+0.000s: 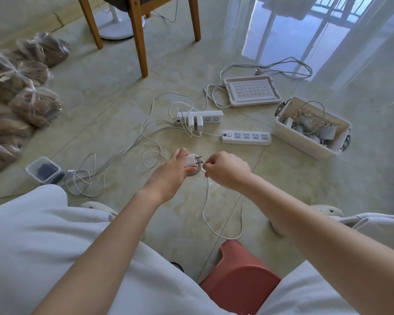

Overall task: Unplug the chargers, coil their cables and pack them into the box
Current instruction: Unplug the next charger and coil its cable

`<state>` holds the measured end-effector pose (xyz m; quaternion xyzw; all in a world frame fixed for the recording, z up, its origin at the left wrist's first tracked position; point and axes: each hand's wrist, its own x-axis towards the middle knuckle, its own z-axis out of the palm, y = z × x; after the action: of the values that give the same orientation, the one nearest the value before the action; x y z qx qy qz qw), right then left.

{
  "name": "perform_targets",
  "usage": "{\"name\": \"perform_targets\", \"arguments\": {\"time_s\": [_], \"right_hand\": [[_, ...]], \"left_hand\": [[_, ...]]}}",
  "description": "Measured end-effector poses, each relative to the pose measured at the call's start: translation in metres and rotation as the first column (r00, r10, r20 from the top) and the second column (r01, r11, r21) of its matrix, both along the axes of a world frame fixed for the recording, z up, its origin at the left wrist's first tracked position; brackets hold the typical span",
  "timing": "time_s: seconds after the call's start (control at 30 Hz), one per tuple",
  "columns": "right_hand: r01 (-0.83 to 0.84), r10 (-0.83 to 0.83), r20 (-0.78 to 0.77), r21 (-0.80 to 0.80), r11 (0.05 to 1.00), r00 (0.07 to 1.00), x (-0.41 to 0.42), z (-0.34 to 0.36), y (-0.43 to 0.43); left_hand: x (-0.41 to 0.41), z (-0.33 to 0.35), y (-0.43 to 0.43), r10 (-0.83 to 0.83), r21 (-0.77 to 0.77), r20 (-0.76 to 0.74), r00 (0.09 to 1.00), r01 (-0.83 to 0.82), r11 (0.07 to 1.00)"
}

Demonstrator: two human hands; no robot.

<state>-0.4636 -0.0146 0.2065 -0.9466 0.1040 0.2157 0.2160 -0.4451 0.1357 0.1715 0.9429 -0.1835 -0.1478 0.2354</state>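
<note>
Charger (190,162) sits in your left hand (174,172), fingers curled round its white body, prongs pointing toward your right hand (225,170). Your right thumb and forefinger pinch its cable (204,201) just beside the prongs. A few loops lie bunched under the charger against your left palm, and the rest hangs in a slack curve down toward the floor between your knees.

Beyond your hands, the far strip (212,118) lies on the floor with two plugged chargers (199,123) side by side in it, their cables trailing left in loose tangles. The near strip (246,137) lies just in front of it, slightly to the right.

The box (305,145) stands open on the floor to your right, well apart from your hands, holding a heap of chargers and cables. Its lid (251,90) lies flat on the floor behind the strips.
</note>
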Motion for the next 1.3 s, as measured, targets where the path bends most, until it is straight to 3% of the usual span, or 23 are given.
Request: {"name": "perform_targets", "arguments": {"time_s": [0.13, 0.23, 0.33, 0.47, 0.57, 0.63, 0.73, 0.87, 0.9, 0.93, 1.03, 1.13, 1.2, 1.27, 1.3], "right_hand": [[0.162, -0.139, -0.123, 0.203, 0.966, 0.983, 0.001, -0.010, 0.006], [0.361, -0.304, -0.201, 0.398, 0.843, 0.931, -0.002, -0.014, 0.004], [0.356, -0.299, -0.194, 0.455, 0.816, 0.934, -0.010, -0.017, 0.001], [0.414, -0.364, -0.210, 0.600, 0.685, 0.907, -0.022, -0.022, 0.008], [0.365, -0.407, -0.066, 0.590, 0.720, 0.911, -0.029, -0.023, 0.014], [0.393, -0.456, -0.065, 0.622, 0.677, 0.888, -0.031, -0.022, 0.015], [0.481, -0.497, -0.224, 0.732, 0.483, 0.839, -0.029, -0.018, 0.007], [0.535, -0.478, -0.480, 0.845, -0.025, 0.736, -0.028, -0.018, -0.015], [0.532, -0.464, -0.517, 0.840, -0.110, 0.720, -0.029, -0.019, -0.021], [0.535, -0.444, -0.534, 0.834, -0.138, 0.719, -0.031, -0.020, -0.024], [0.580, -0.404, -0.534, 0.815, -0.011, 0.743, -0.039, -0.023, -0.021], [0.612, -0.509, -0.460, 0.771, 0.178, 0.728, -0.043, -0.024, -0.015], [0.553, -0.553, -0.287, 0.728, 0.405, 0.782, -0.043, -0.027, -0.019], [0.394, -0.485, -0.012, 0.601, 0.695, 0.874, -0.042, -0.031, -0.029], [0.317, -0.427, 0.097, 0.528, 0.788, 0.899, -0.042, -0.033, -0.036]], "left_hand": [[-0.002, -0.004, -0.003, -0.031, 0.068, 0.085, 0.996, 0.025, 0.997], [-0.004, -0.003, -0.005, -0.055, 0.122, 0.153, 0.987, 0.037, 0.992], [-0.002, -0.003, -0.004, -0.048, 0.150, 0.162, 0.986, 0.023, 0.988], [-0.001, -0.007, -0.003, 0.049, 0.090, 0.071, 0.996, -0.055, 0.994], [-0.002, -0.008, -0.004, 0.066, 0.065, 0.066, 0.996, -0.070, 0.995], [-0.003, -0.007, -0.005, 0.049, 0.067, 0.090, 0.995, -0.055, 0.996], [-0.006, -0.005, -0.006, 0.029, 0.040, 0.120, 0.992, -0.034, 0.999], [-0.006, -0.007, -0.005, 0.063, 0.028, 0.112, 0.992, -0.066, 0.997], [-0.006, -0.009, -0.004, 0.075, 0.029, 0.098, 0.992, -0.078, 0.997], [-0.006, -0.011, -0.003, 0.081, 0.032, 0.081, 0.993, -0.084, 0.996], [-0.006, -0.020, -0.002, 0.102, 0.030, 0.028, 0.994, -0.103, 0.994], [-0.006, -0.023, 0.000, 0.106, 0.050, 0.030, 0.994, -0.108, 0.993], [-0.004, -0.023, 0.006, 0.068, 0.081, 0.032, 0.997, -0.070, 0.994], [-0.002, -0.023, 0.012, -0.004, 0.067, -0.038, 0.999, 0.007, 0.998], [-0.002, -0.023, 0.015, -0.049, 0.059, -0.082, 0.995, 0.054, 0.997]]}}
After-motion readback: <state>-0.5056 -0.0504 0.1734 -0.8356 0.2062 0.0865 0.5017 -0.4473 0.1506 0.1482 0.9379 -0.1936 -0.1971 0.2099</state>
